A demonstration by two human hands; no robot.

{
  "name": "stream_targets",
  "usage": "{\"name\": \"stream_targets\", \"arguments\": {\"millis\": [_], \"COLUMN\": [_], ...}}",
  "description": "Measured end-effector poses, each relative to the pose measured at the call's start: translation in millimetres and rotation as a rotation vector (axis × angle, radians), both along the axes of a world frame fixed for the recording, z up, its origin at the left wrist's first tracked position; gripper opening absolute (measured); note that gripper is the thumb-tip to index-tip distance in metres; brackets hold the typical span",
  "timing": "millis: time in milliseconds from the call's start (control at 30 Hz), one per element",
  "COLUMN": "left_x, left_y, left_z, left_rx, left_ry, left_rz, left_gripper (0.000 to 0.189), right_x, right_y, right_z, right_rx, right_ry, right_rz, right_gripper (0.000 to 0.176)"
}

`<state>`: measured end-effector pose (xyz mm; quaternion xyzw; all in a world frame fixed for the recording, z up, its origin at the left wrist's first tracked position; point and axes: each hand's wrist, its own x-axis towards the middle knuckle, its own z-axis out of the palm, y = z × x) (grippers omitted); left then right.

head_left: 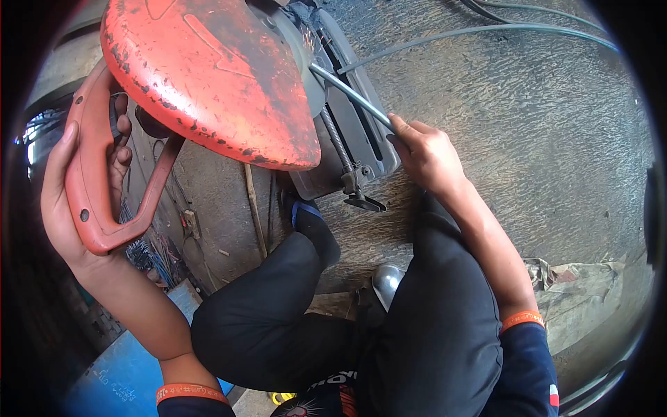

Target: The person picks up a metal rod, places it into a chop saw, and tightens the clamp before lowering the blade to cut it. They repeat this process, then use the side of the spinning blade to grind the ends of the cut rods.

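Note:
My left hand is wrapped round the red handle of a chop saw, with fingers at its trigger. The saw's scuffed red guard covers much of the cutting disc. My right hand grips a thin metal rod, whose far end meets the disc's edge. Small orange sparks show near the disc. Below the rod lies the saw's dark grey base, with a threaded vise screw and a black crank. The guard hides part of the base.
A long bent rod or cable runs from the base to the upper right. Bundled thin rods lie at the lower left, near a blue board. A stick lies on the floor beside my foot. Cloth lies at right.

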<state>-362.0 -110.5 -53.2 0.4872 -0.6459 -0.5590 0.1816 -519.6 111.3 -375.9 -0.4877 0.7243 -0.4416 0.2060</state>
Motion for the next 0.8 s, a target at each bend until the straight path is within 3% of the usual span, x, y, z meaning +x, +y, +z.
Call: {"name": "stream_targets", "arguments": {"millis": [133,200,300,367,500,567,800], "left_x": [3.6,5.0,0.9,-6.8,-4.0,-2.2,-2.6], "left_y": [-4.8,-7.5,-2.1,7.9,4.6,2.9,3.1], "left_z": [2.2,3.1,0.7,-2.9,-1.7,-1.3,-2.0], "left_rx": [0.034,0.09,0.078,-0.055,-0.04,-0.009,-0.07], "left_ry": [0.008,0.02,0.025,0.011,0.026,0.041,0.013], "left_rz": [0.001,-0.012,0.004,0.076,0.064,-0.019,0.034], "left_gripper": [0.044,0.042,0.041,0.043,0.044,0.046,0.051], "right_x": [-6.9,-9.4,-8.2,-6.6,-4.7,-2.9,0.6], "right_y": [-0.5,-0.9,4.2,4.5,2.4,-0.7,-3.3], "right_z": [7.4,10.6,-2.3,-6.9,-2.9,0.4,-3.8], "right_rx": [-0.013,0.257,0.273,0.24,0.221,0.21,0.231], "right_ry": [-0.119,-0.505,-0.626,-0.709,-0.917,-0.918,-0.712], "right_rz": [-0.032,-0.051,-0.013,0.01,0.093,0.134,0.1], "right_gripper": [0.027,0.028,0.039,0.04,0.042,0.041,0.041]}}
